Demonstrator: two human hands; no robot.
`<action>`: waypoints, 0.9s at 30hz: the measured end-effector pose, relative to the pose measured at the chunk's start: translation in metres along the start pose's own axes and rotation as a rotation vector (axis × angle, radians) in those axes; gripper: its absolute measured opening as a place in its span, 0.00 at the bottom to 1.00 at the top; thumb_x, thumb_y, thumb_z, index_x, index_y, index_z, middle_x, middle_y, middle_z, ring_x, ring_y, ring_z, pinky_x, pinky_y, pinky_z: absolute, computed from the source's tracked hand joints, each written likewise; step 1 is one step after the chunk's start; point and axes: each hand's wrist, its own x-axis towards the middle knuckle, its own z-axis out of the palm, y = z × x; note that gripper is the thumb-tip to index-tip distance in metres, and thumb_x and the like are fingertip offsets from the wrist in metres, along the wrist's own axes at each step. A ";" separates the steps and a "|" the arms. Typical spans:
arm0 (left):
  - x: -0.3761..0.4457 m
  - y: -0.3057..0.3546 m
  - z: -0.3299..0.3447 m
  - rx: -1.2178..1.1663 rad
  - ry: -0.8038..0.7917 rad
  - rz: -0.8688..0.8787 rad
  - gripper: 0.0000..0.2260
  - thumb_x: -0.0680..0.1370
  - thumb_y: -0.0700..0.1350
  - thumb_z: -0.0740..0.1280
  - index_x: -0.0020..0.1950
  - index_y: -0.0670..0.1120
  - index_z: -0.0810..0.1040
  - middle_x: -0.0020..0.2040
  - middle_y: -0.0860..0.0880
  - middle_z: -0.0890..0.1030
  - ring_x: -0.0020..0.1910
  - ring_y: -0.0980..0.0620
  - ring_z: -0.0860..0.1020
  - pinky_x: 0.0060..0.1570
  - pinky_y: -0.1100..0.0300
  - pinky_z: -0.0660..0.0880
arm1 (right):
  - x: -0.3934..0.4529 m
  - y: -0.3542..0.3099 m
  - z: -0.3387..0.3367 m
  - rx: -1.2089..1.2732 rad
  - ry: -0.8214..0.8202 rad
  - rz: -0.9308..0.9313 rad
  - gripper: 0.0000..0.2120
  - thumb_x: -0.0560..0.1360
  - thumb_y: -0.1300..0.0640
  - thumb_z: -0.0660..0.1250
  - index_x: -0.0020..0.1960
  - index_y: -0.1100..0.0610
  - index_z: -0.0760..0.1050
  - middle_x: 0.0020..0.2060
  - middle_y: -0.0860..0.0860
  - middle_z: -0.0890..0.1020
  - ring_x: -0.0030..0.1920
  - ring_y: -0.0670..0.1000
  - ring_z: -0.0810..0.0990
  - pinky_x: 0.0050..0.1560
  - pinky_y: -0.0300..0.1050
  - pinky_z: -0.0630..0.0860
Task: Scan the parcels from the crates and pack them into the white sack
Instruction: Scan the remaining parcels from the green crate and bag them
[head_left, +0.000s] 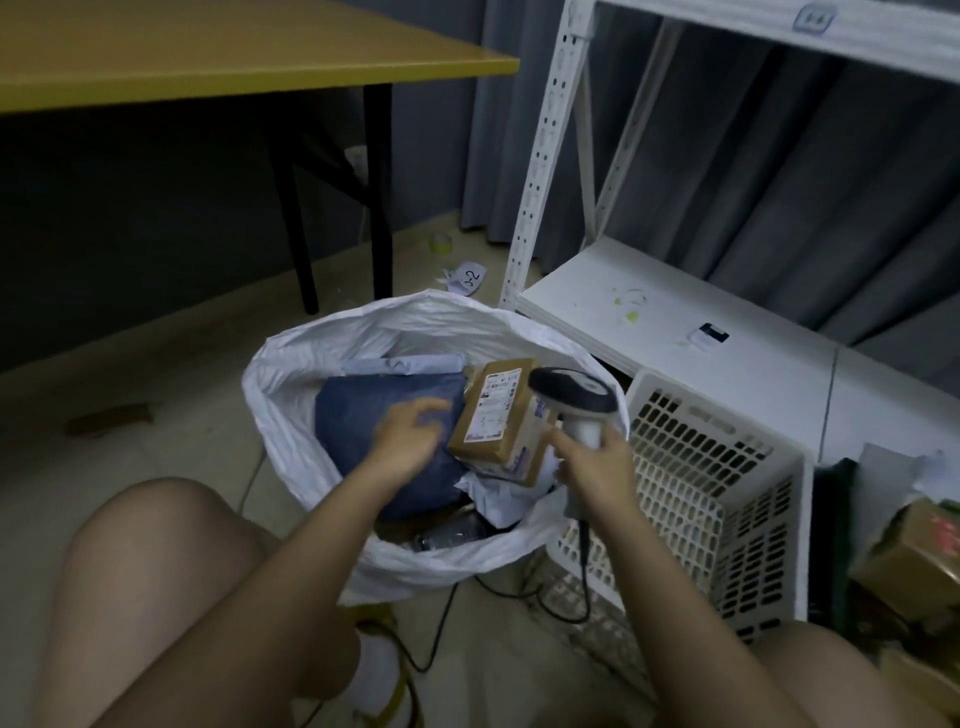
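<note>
White sack hides lower parcels; blurred left hand spread, right hand grips scanner.

The person's arms are bare from the bottom edge of the view to the hands, with no sleeve showing on either one. The left hand and the right hand wear no gloves; no ring, watch or band shows at the fingers or wrists. Both knees and thighs are bare as well. A white sock shows low between the legs, though blur hides its detail.
</note>
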 end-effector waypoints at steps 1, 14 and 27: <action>0.004 -0.016 -0.012 0.094 0.158 -0.030 0.15 0.79 0.35 0.59 0.64 0.42 0.76 0.64 0.41 0.76 0.60 0.41 0.75 0.60 0.54 0.72 | 0.004 0.002 -0.008 -0.061 0.075 -0.015 0.14 0.70 0.54 0.76 0.52 0.58 0.79 0.41 0.54 0.84 0.40 0.53 0.82 0.41 0.50 0.80; 0.069 -0.149 -0.083 0.062 0.582 -0.394 0.32 0.77 0.50 0.68 0.74 0.35 0.60 0.72 0.36 0.64 0.71 0.38 0.64 0.69 0.47 0.63 | 0.087 0.011 -0.003 -0.498 0.290 -0.117 0.19 0.74 0.53 0.72 0.61 0.62 0.76 0.67 0.62 0.71 0.68 0.62 0.67 0.65 0.54 0.68; 0.099 -0.055 -0.077 -0.272 0.522 0.011 0.06 0.81 0.47 0.60 0.51 0.46 0.73 0.45 0.50 0.78 0.43 0.58 0.77 0.43 0.62 0.73 | 0.106 -0.053 0.050 -0.370 0.142 -0.219 0.11 0.72 0.63 0.66 0.55 0.59 0.76 0.44 0.56 0.81 0.46 0.58 0.80 0.44 0.48 0.75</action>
